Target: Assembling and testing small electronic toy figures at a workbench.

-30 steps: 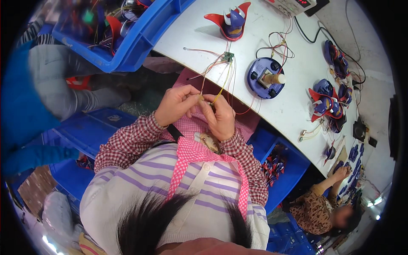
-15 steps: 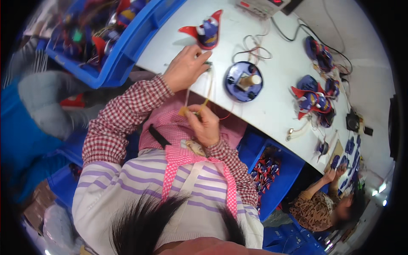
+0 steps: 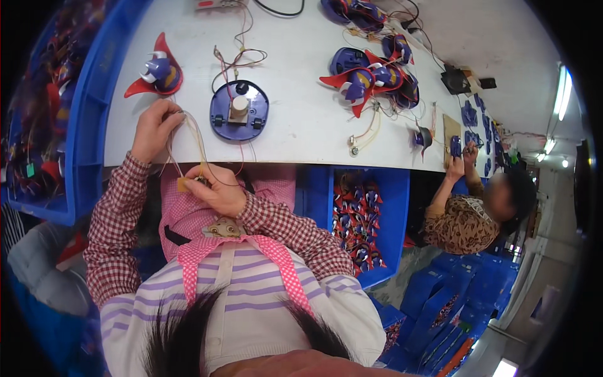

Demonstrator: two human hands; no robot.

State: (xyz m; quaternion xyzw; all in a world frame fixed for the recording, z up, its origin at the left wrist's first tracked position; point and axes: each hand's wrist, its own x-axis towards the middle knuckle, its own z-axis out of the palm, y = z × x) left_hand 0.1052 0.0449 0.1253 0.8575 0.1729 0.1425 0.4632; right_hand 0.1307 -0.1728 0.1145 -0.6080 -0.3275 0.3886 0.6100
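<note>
As wires [image 3: 200, 141] arch, they seemingly bridge both grips [image 3: 156, 131] [image 3: 222, 192].

left hand [image 3: 156, 130] moved from beside right hand [image 3: 220, 191] to tabletop [image 3: 295, 119] | wires [image 3: 200, 142] now span both hands | view turned rightward

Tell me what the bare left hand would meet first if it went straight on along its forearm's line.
Probably the glossy purple figure with red pointed wings and white horns, just beyond the left hand, though depth is unclear.
</note>
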